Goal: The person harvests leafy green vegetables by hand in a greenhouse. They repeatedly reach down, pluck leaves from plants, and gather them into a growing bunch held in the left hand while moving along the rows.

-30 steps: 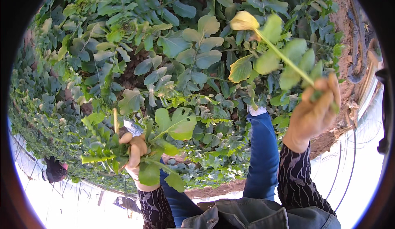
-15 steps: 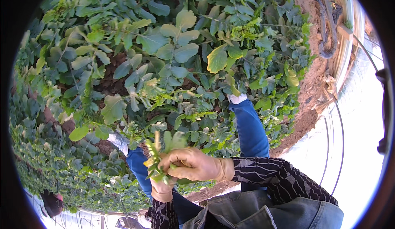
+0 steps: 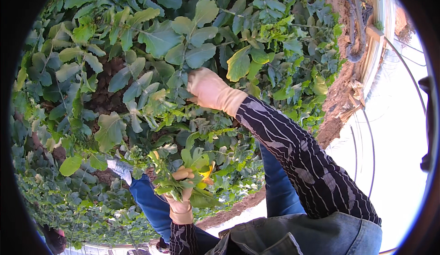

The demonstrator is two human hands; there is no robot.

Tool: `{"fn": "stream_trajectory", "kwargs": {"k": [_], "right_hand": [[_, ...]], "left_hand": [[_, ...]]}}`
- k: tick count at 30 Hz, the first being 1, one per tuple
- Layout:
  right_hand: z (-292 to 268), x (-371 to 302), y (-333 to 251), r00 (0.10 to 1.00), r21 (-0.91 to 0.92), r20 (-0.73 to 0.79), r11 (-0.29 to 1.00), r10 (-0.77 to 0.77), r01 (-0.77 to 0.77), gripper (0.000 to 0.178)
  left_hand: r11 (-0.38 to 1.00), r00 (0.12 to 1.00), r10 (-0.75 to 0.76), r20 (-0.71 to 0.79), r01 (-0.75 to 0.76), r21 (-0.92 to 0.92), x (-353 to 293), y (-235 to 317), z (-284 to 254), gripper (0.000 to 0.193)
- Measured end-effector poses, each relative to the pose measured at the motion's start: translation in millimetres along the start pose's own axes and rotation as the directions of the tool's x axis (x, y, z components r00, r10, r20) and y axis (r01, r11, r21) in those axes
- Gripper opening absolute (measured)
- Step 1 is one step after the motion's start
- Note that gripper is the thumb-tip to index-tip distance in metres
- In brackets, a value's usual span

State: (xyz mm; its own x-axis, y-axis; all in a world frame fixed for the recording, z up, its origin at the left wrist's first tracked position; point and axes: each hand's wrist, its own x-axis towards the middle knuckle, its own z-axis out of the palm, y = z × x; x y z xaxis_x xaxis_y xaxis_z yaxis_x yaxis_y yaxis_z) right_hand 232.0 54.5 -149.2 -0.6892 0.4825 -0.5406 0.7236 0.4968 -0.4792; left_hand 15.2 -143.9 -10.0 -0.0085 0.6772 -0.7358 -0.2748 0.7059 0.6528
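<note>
Low in the middle, my left hand (image 3: 182, 181), in a pale tan glove, is closed around a bunch of picked green leaves (image 3: 199, 158). One yellow piece sticks out on the bunch's right side. My right hand (image 3: 208, 89), gloved alike, reaches forward into the leafy plants. Its fingers curl in beside the stem of a large grey-green leaf (image 3: 200, 55), their tips hidden from view. Just right of that hand hangs a yellowing leaf (image 3: 239, 65).
Dense leafy plants (image 3: 110, 129) spread around my legs (image 3: 279, 181). Along the right runs bare soil (image 3: 332, 126) with a dark hose (image 3: 357, 39) and pale plastic sheeting (image 3: 389, 131). At the lower left edge is a dark shape (image 3: 54, 240).
My right hand has left the bunch at my left hand and moved forward into the plants. The left hand keeps the bunch, now more fully in view. The view has shifted slightly.
</note>
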Motion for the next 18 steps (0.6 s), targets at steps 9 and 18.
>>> {"fn": "stream_trajectory", "kwargs": {"k": [9,18], "right_hand": [[-33.7,25.7,24.2,0.956,0.089,0.179,0.972,-0.231,0.218,0.037],[-47.4,47.5,23.8,0.907,-0.07,0.301,0.941,-0.295,0.33,0.025]], "left_hand": [[0.946,0.988,-0.108,-0.107,0.069,-0.317,0.9,-5.7,-3.3,0.037],[0.991,0.988,-0.069,-0.139,0.052,-0.121,4.2,-4.1,-0.8,0.034]]}}
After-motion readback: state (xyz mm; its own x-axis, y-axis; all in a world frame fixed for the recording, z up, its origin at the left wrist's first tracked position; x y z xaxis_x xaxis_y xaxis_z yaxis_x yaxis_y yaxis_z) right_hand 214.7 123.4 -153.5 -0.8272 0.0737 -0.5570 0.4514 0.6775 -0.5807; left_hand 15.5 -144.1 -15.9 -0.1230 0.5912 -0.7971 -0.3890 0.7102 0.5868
